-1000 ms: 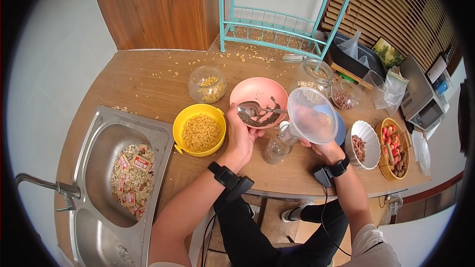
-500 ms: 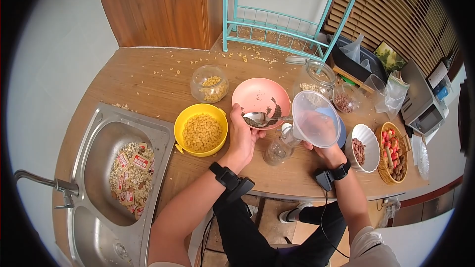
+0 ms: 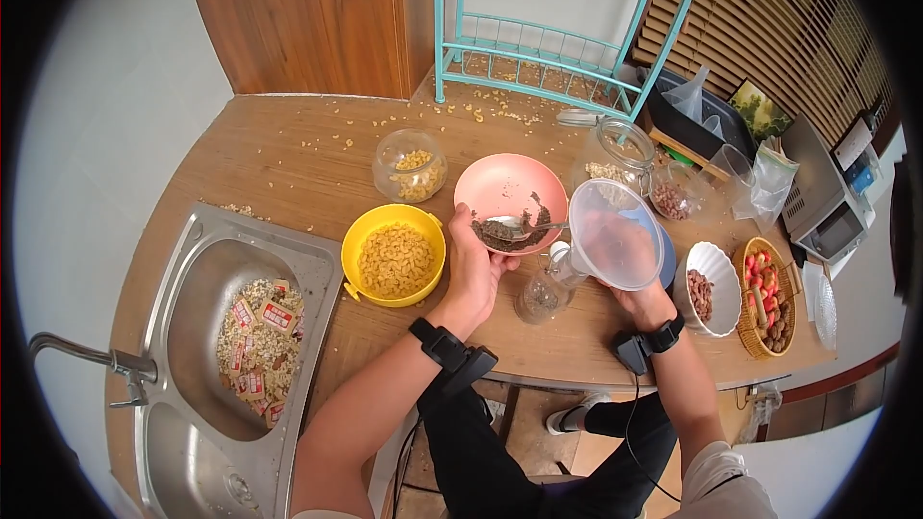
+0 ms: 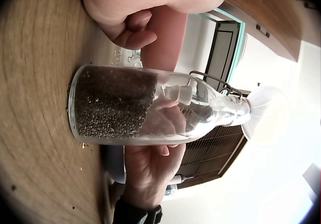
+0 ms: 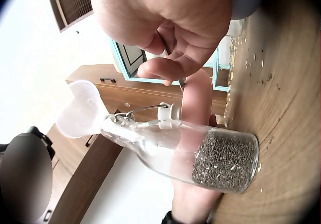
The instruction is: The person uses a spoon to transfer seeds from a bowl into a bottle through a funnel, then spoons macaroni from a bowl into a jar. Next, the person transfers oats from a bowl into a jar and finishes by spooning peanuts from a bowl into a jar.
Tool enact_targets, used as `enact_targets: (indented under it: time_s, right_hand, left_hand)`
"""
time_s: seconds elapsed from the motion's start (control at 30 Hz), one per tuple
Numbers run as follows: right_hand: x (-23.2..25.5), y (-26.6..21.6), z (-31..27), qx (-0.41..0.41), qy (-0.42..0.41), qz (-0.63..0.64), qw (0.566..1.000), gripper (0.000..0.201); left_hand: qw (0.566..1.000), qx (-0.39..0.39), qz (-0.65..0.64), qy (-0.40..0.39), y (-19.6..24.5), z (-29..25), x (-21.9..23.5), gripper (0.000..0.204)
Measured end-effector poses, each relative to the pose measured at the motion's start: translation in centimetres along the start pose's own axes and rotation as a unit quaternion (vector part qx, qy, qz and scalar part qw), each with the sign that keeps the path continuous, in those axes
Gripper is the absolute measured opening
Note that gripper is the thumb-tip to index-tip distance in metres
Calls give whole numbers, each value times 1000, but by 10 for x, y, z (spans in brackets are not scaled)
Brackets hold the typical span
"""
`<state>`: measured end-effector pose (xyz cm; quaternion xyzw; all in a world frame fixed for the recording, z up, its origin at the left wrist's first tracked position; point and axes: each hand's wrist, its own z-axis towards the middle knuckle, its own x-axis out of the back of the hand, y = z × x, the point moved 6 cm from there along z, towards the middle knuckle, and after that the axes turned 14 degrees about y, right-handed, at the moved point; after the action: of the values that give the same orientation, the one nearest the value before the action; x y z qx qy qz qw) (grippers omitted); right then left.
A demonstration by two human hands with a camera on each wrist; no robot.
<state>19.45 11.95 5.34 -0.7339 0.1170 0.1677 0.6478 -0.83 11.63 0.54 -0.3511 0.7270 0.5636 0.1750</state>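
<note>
Left hand: the hand [image 3: 471, 277] grips the pink bowl [image 3: 495, 179], thumb at its rim, fingers beneath.
Right hand: narrow, the hand [image 5: 175, 33] pinches the spoon [image 3: 525, 228] by its handle.
Spoon: its tip lies among dark seeds inside the pink bowl.
Bottle: upright near the front edge of the tabletop [image 3: 279, 149], partly filled with seeds [image 5: 225, 160].
Funnel: the clear funnel [image 3: 611, 233] sits in the bottle's [image 3: 545, 298] mouth.
</note>
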Motion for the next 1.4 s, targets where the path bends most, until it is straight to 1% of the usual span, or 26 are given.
enact_targets:
  time_s: [0.07,0.3,0.4,0.47,0.53,0.6,0.67,0.73,0.77,0.8,0.9,0.93,1.03,1.07,1.1,1.17,1.27,1.37,1.4]
  right_hand:
    - [-2,-5,-1,22,64,-17,998,32]
    - [8,-8,4,40,85,-9,996,33]
    - [12,-14,9,68,66,-15,995,36]
    - [10,-20,8,79,80,-35,993,37]
    - [-3,-33,1,89,97,-36,991,36]
    - [-7,-46,-3,98,116,-39,988,35]
    - [-10,-53,-3,76,96,-30,992,34]
    - [-10,-65,-2,90,104,-27,990,34]
    - [-9,-72,-2,103,111,-23,988,33]
    - [-14,-82,-5,106,73,-11,992,33]
    - [-13,-105,-9,122,52,17,991,33]
    - [-11,-114,-11,133,78,11,988,33]
    - [-7,-135,-21,143,63,25,987,32]
    - [-8,-143,-28,153,91,16,984,32]
    - [-4,-148,-30,155,73,30,985,32]
    - [-2,-158,-40,165,68,27,984,31]
    - [1,-166,-54,165,64,38,983,30]
    - [-1,-168,-68,168,60,20,984,30]
    - [-1,-167,-71,165,82,11,983,31]
  left_hand:
    - [1000,-1,1,-1,0,0,0,59]
    - [1000,2,4,4,3,-3,-3,60]
    - [1000,-1,2,1,-1,0,-1,60]
    - [1000,-4,3,-5,-1,0,0,60]
    - [1000,-5,4,-11,-1,0,-1,61]
    - [1000,0,-2,5,-1,0,0,61]
    - [1000,2,-2,9,0,-1,-2,61]
    - [1000,3,-3,14,-1,-1,0,61]
    - [1000,-2,0,0,-2,1,1,61]
    - [1000,-7,3,-15,-3,2,1,61]
    - [1000,-1,7,-5,-1,1,-1,61]
    - [1000,1,5,-6,-2,-1,0,61]
    - [1000,-5,9,-8,0,-3,-4,61]
    - [1000,-3,-3,6,2,-5,-5,57]
    - [1000,-1,-15,20,4,-6,-6,53]
    - [1000,-5,-15,13,4,-7,-7,53]
    - [1000,-9,-17,9,5,-7,-7,53]
    - [1000,-8,-20,6,4,-6,-6,53]
    - [1000,-10,-19,3,3,-5,-6,53]
